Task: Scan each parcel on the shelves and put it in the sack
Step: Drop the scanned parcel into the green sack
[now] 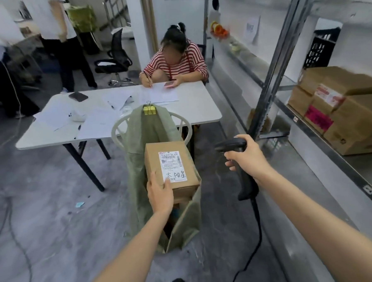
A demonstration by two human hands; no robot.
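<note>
Here the left hand (159,193) grips the near end of a cardboard parcel (171,165) (white label up) over the mouth of the green sack (136,165) clipped to a chair, while the right hand (247,155) clasps a black scanner (242,170).

One held parcel (154,162), at least four shelved boxes (357,129), one sack (136,165), one scanner (246,186), one table (192,110), one plastic chair (115,130)

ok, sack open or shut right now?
Open. A clip holds the sack up at the chair, its mouth gapes, and the left hand holds a box at the opening.
</note>
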